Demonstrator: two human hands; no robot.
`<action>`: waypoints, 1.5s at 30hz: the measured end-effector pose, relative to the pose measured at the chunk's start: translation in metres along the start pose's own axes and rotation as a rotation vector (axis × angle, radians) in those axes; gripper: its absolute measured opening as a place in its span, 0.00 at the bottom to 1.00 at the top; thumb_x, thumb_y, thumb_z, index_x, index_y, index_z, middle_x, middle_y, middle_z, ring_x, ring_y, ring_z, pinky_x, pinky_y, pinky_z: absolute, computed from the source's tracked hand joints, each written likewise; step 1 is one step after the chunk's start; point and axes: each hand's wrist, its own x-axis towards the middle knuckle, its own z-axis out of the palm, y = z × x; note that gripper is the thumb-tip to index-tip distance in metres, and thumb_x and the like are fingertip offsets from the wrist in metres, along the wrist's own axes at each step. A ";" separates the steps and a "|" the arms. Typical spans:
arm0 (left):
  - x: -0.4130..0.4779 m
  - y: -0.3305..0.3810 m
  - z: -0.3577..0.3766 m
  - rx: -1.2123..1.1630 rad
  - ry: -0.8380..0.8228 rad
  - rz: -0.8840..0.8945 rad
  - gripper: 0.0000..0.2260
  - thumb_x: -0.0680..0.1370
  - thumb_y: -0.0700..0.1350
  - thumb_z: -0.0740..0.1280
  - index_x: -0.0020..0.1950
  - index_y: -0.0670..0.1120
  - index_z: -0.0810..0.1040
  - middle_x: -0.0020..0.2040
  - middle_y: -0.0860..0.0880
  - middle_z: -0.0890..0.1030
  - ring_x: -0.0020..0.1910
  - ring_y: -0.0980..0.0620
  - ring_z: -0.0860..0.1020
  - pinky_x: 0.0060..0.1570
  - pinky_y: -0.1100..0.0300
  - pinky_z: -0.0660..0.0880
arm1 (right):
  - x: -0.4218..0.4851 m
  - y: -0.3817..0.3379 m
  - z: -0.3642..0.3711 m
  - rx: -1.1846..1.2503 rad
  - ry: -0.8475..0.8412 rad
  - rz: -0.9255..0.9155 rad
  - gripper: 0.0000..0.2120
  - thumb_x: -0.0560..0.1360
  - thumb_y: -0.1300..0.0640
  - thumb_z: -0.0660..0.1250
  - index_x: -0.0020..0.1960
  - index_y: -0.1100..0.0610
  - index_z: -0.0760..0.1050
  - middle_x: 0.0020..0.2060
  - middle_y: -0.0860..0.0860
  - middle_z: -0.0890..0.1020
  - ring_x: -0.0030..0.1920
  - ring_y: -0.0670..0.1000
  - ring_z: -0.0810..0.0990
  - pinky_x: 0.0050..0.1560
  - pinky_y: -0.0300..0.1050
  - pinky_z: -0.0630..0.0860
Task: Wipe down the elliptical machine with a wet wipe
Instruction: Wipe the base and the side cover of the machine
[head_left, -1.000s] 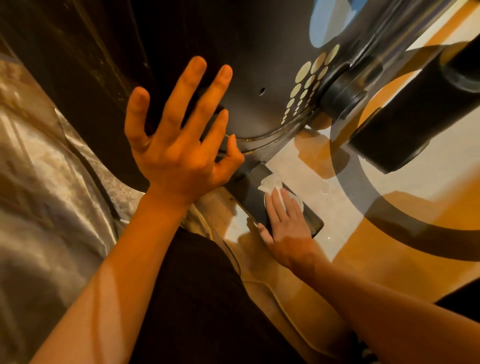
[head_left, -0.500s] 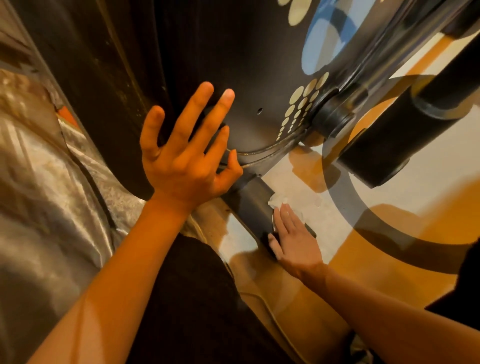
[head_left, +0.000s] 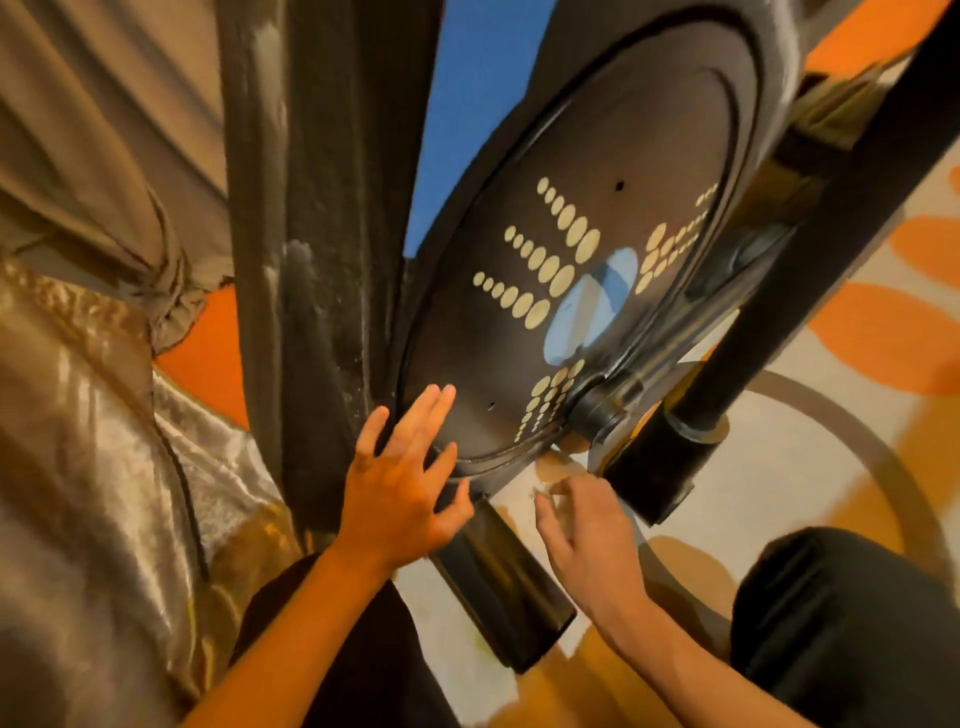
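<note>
The elliptical machine's dark round flywheel cover, marked with pale ovals, fills the upper middle. My left hand rests flat on the cover's lower left rim, fingers straight and spread. Below it the black base bar runs down to the right along the floor. My right hand hovers just right of that bar with its fingers curled. A pale scrap of the wet wipe shows at its fingertips, blurred and mostly hidden.
A black crank tube hangs close above my right hand. A shiny beige curtain crowds the left side. The floor is pale with orange and grey shapes. My dark-clad knee is at the lower right.
The view has tilted up, showing much more of the flywheel cover. My right hand has come off the base bar, its fingers now curled instead of pressing the wipe flat. The left hand stays on the cover.
</note>
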 end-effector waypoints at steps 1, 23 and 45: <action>0.003 0.003 -0.007 -0.052 0.010 -0.014 0.13 0.75 0.52 0.68 0.47 0.45 0.88 0.78 0.42 0.71 0.79 0.44 0.66 0.80 0.45 0.50 | 0.008 -0.010 -0.010 0.012 0.057 -0.056 0.10 0.81 0.42 0.62 0.53 0.47 0.71 0.46 0.45 0.73 0.46 0.45 0.72 0.44 0.33 0.66; 0.221 -0.072 -0.122 -0.064 0.493 -0.081 0.39 0.73 0.60 0.68 0.81 0.47 0.62 0.81 0.40 0.61 0.82 0.42 0.58 0.81 0.42 0.54 | 0.215 -0.269 -0.262 -0.032 0.778 -0.879 0.19 0.80 0.49 0.61 0.62 0.63 0.74 0.56 0.55 0.73 0.56 0.55 0.73 0.54 0.52 0.73; 0.219 -0.074 -0.118 -0.070 0.489 -0.074 0.38 0.75 0.61 0.66 0.81 0.45 0.64 0.82 0.40 0.61 0.83 0.42 0.58 0.82 0.45 0.52 | 0.215 -0.274 -0.283 -0.080 0.471 -0.616 0.40 0.78 0.31 0.42 0.79 0.54 0.65 0.76 0.54 0.71 0.76 0.50 0.67 0.72 0.38 0.55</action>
